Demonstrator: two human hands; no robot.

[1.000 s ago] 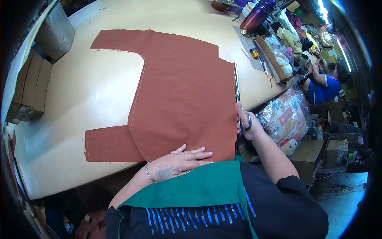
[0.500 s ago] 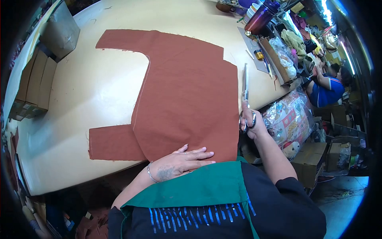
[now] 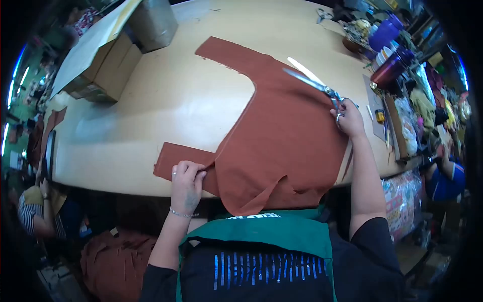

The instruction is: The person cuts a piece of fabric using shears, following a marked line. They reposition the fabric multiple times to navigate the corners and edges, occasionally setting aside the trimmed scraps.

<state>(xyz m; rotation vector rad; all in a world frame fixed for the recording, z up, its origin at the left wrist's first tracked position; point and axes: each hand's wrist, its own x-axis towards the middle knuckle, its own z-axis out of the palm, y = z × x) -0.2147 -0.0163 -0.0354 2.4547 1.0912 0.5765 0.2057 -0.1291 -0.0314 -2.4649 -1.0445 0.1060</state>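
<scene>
A rust-brown fabric piece (image 3: 287, 131) lies over the table's front half, its near edge rumpled and folded up at the middle. At its lower left, my left hand (image 3: 187, 183) pinches the cloth between thumb and fingers, where a narrow strip (image 3: 176, 157) of the same cloth reaches out to the left. Large metal scissors (image 3: 316, 83) are in my right hand (image 3: 349, 119), fingers through the handles. Their blades are spread apart and point to the far left, above the cloth's upper right part.
Cardboard boxes (image 3: 108, 70) stand at the left back of the pale table (image 3: 136, 121). A dark bottle (image 3: 392, 68), a purple container (image 3: 386, 30) and a tray of odds and ends line the right side. Brown cloth (image 3: 118, 261) is heaped below. Other people (image 3: 32, 211) sit at both sides.
My left hand has gone from lying flat on the cloth to pinching its left edge. My right hand has lifted the scissors from beside the cloth to over it, blades now apart. The view has shifted left.
</scene>
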